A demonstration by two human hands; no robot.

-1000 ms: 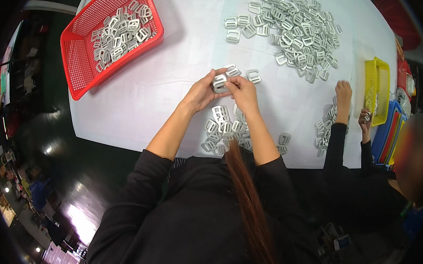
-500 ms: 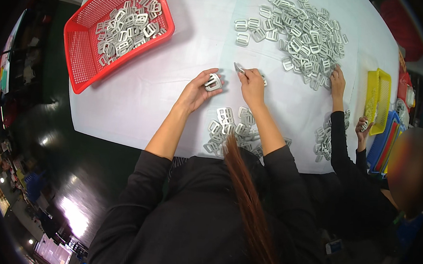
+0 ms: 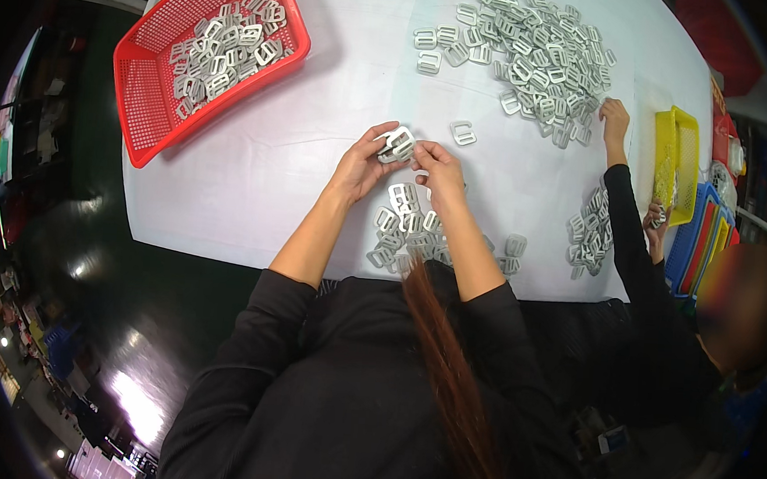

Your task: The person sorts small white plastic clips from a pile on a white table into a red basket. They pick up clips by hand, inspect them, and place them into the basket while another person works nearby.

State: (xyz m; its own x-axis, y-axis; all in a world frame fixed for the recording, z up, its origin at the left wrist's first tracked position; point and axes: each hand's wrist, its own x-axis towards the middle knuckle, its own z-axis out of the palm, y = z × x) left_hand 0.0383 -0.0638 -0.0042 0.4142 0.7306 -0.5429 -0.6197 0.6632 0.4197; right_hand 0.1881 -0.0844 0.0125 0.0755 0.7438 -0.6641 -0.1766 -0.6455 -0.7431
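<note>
Since half a second ago your right hand has come back from the loose clip farther out and now meets your left hand over the white table. Both hands now pinch the same grey plastic buckle, which sat in your left hand alone before.

Nearest to you, just below your wrists and between your forearms, lies a small heap of grey buckles, some of it hidden under your right forearm. A few strays rest near the table's near edge on your right.

The buckle in your grip sits above that heap, lifted off the table as far as the view shows. Your left thumb and fingers close narrowly on its left side, and your right fingertips close on its right side, so the piece bridges the two hands. How the parts fit together is too small to tell.

Just beyond your right hand a single clip lies alone on the table, apart from your fingers.

Farther out on your left stands a red basket partly filled with grey buckles. Farther out on your right spreads a big pile of buckles, where another person's hand reaches in. That person's own small heap lies by their dark sleeve, with a yellow basket at the table's right edge.
</note>
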